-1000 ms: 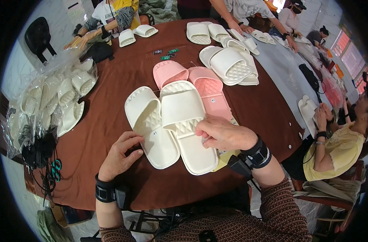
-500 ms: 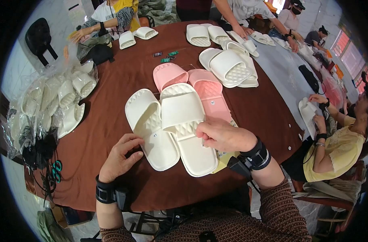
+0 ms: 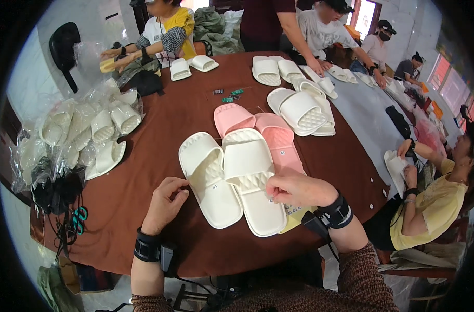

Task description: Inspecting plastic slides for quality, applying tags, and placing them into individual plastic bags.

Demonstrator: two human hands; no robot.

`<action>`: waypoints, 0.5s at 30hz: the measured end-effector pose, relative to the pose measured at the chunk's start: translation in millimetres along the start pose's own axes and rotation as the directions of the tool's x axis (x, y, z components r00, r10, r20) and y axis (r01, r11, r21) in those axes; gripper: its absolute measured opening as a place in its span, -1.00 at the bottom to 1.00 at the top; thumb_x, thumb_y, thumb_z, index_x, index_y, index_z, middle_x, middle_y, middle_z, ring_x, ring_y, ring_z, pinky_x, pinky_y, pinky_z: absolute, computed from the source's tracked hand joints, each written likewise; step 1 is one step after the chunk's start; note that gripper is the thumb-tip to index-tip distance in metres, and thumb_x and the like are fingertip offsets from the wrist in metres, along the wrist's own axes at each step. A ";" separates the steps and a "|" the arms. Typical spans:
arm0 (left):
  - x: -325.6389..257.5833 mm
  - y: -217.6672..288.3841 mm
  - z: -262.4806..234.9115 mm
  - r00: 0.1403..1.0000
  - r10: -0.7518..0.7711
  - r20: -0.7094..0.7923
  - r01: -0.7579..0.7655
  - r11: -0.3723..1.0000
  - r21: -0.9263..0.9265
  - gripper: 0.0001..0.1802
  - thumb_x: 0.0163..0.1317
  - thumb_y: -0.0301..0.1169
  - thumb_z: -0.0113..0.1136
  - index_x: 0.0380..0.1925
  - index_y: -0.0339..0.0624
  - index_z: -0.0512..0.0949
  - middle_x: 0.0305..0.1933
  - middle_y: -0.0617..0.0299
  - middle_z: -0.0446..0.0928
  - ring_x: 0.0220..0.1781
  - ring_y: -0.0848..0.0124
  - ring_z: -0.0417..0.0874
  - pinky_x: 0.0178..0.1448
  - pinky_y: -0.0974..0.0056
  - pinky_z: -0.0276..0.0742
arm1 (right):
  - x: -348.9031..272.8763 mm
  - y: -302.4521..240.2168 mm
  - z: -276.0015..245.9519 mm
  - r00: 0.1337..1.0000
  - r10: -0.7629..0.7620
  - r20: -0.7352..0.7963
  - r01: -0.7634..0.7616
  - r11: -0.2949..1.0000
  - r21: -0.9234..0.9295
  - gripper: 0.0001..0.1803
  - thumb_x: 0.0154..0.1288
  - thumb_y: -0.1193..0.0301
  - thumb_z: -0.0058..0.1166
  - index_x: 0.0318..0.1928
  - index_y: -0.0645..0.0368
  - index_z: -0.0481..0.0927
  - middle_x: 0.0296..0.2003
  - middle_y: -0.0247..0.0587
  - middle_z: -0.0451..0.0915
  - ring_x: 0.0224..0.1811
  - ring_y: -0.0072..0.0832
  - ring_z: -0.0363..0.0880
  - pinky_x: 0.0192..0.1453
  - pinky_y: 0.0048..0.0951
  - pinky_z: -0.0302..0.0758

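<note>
White slippers (image 3: 248, 158): pair side by side at the centre of the frame, toes up-frame, overlapping the pink slippers (image 3: 234, 119).
Handling (judged): light, flexible moulded foam, not fragile; smooth straps may slide a little.
Hold (judged): best taken by the thick sole edge or the strap rim.
Left hand (image 3: 166, 204): lower centre-left; thumb and forefinger narrowly parted, nothing between them, just beside the left sole.
Right hand (image 3: 302, 191): right of centre; fingers curled narrow over the right footbed, at its small label (image 3: 271, 199); whether they grip it cannot be told.
Clear plastic bagging (image 3: 22, 169): left of frame, containing several bagged slippers (image 3: 102, 126), also white.
</note>
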State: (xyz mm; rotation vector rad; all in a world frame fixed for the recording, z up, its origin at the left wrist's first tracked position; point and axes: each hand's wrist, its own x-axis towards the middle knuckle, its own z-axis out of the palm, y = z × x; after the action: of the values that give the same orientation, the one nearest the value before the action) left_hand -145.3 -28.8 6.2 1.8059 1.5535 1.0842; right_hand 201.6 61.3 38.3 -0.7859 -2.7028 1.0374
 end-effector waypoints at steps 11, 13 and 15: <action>1.1 -19.7 3.1 0.998 -0.030 -0.053 0.027 0.998 -0.060 -0.59 0.24 -0.47 0.23 0.11 -0.27 0.50 -0.05 0.12 0.58 -0.26 0.45 0.56 -0.12 0.34 0.52 | 45.3 -13.6 -21.2 0.967 -0.134 -0.218 0.037 0.916 -0.400 -0.27 0.08 0.41 0.29 0.26 0.25 0.30 0.16 -0.01 0.39 0.31 -0.06 0.30 0.32 -0.12 0.29; 3.3 -18.5 3.5 0.998 -0.061 -0.017 0.058 0.988 -0.141 -0.53 0.26 -0.45 0.22 0.17 -0.27 0.44 -0.04 0.09 0.59 -0.26 0.46 0.55 -0.09 0.32 0.53 | 59.4 2.4 -15.8 0.971 -0.067 -0.231 -0.041 0.899 -0.435 -0.13 0.03 0.29 0.35 0.34 0.22 0.23 0.20 0.05 0.33 0.32 -0.03 0.27 0.38 -0.05 0.21; 2.3 -17.2 0.9 0.994 -0.110 0.021 0.112 0.977 -0.184 -0.53 0.28 -0.50 0.17 0.21 -0.25 0.41 -0.01 0.15 0.56 -0.10 0.47 0.53 0.04 0.33 0.48 | 69.7 1.2 -14.0 0.974 -0.055 -0.218 -0.043 0.906 -0.421 -0.12 0.02 0.25 0.36 0.34 0.21 0.24 0.19 0.07 0.34 0.31 -0.04 0.28 0.37 -0.04 0.21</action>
State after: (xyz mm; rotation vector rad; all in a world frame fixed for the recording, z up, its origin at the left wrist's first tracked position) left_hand -154.1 -22.9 -7.6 1.5803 1.4762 1.1244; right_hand 147.0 106.3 44.3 -0.8933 -2.7525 0.3225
